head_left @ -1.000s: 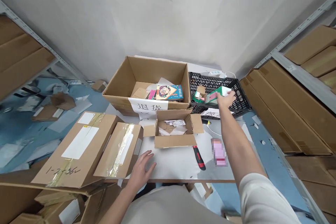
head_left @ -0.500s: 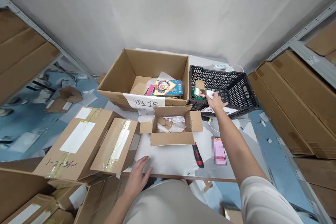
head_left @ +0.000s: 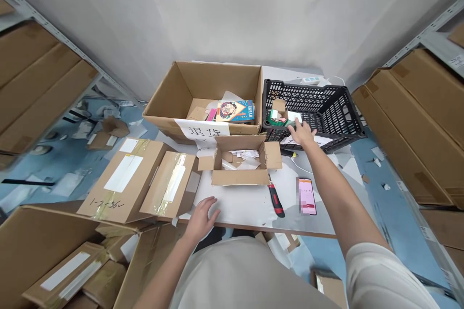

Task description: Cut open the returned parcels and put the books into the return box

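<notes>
My right hand (head_left: 303,132) is over the front rim of a black plastic crate (head_left: 326,125), fingers apart and holding nothing that I can see. Just beyond its fingertips, inside the crate, are a small white item (head_left: 294,116), a green package (head_left: 277,119) and a small open cardboard box (head_left: 279,105). My left hand (head_left: 201,217) hovers or rests at the table's front edge, fingers loosely spread and free of any object. Between the hands, an open carton (head_left: 239,178) stands with its flaps out and crumpled white paper (head_left: 247,154) inside.
A large carton (head_left: 163,99) with a paper sign holds colourful books (head_left: 235,111). A red-and-black box cutter (head_left: 276,201) and a phone (head_left: 307,196) lie on the table. Taped parcels (head_left: 121,174) stand at left, above a carton of more parcels (head_left: 65,270). Stacked cartons (head_left: 409,125) flank the right.
My right hand has drawn back slightly from the small items in the crate, its fingers spreading. The view has shifted a little; my left hand stays near the table edge.
</notes>
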Demonstrator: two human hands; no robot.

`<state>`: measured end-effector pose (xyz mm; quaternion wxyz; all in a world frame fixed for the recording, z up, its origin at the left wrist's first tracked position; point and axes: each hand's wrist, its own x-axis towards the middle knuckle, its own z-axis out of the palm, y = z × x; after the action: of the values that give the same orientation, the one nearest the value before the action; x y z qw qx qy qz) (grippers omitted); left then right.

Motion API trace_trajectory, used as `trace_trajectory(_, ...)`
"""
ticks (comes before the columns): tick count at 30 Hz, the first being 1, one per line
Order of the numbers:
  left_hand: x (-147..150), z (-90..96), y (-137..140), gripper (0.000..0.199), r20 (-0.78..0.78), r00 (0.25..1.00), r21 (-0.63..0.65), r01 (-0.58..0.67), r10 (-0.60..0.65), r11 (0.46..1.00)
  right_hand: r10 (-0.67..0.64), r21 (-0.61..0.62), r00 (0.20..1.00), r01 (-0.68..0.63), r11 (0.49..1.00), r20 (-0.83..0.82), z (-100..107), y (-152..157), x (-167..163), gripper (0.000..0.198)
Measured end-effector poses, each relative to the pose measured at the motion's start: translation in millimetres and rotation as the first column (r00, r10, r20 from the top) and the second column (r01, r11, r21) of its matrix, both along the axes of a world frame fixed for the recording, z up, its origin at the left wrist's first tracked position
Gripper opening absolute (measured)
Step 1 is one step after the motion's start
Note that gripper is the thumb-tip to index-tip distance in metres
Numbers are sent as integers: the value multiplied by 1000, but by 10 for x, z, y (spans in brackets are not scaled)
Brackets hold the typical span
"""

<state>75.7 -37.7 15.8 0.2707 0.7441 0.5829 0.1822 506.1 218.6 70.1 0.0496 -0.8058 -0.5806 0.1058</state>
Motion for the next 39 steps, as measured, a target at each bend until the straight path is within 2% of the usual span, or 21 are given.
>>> trace_trajectory(3,-38,-28,-35,36,-43,999,-58,15,-18,998,-7,79,998,12,997,-63,77,-40,25,63)
trace_trajectory(5,-69,-54,-42,38,-60,998,-95,12,-18,995,13,239,991,20,971,-134,105,-194,27,59)
trace_trajectory(7,-96,-92,-29,40,-54,999,-122,-2,-4,993,41,452,973,69,889,-228,61,-504,-18,56)
trace_trajectory(9,-111,-142,16,42,-24,999,-146,-28,25,989,28,580,922,220,784,-387,-89,-943,-132,54)
trace_trajectory(10,-113,-171,56,43,-2,999,-161,-48,48,986,8,555,870,307,773,-492,-204,-1182,-215,51)
trace_trajectory(12,-106,-234,178,47,52,991,-204,-108,121,973,-29,396,733,400,826,-680,-484,-1620,-425,49)
trace_trajectory(14,-89,-297,353,56,117,967,-272,-187,225,944,-37,311,689,373,874,-724,-761,-1909,-674,49)
trace_trajectory(17,-38,-371,668,71,240,900,-395,-251,363,884,-13,148,549,249,957,-836,-1012,-1981,-1044,55)
trace_trajectory(19,26,-386,863,73,356,861,-430,-193,362,882,25,111,464,159,981,-885,-1041,-1872,-1221,58)
trace_trajectory(20,65,-381,942,71,410,845,-433,-150,342,889,48,121,446,136,983,-894,-1024,-1812,-1283,57)
trace_trajectory(22,141,-351,1046,64,480,822,-422,-90,306,902,80,155,448,132,979,-891,-961,-1736,-1370,51)
trace_trajectory(24,184,-309,1065,59,499,815,-405,-80,293,911,89,179,468,151,972,-879,-895,-1757,-1433,47)
trace_trajectory(26,167,-272,999,56,515,811,-375,-78,277,924,87,199,494,178,964,-865,-848,-1873,-1486,48)
trace_trajectory(29,26,-238,778,56,525,819,-260,-105,232,960,115,244,518,189,951,-848,-819,-2178,-1539,51)
trace_trajectory(33,-210,-204,444,66,511,842,-130,-126,175,984,166,291,500,182,939,-850,-831,-2637,-1613,60)
trace_trajectory(35,-267,-199,357,70,462,869,-142,-126,179,982,110,223,464,196,955,-879,-848,-2795,-1682,69)
trace_trajectory(39,-275,-278,336,80,356,906,-249,-144,228,958,-73,13,329,251,968,-941,-903,-2924,-1835,94)
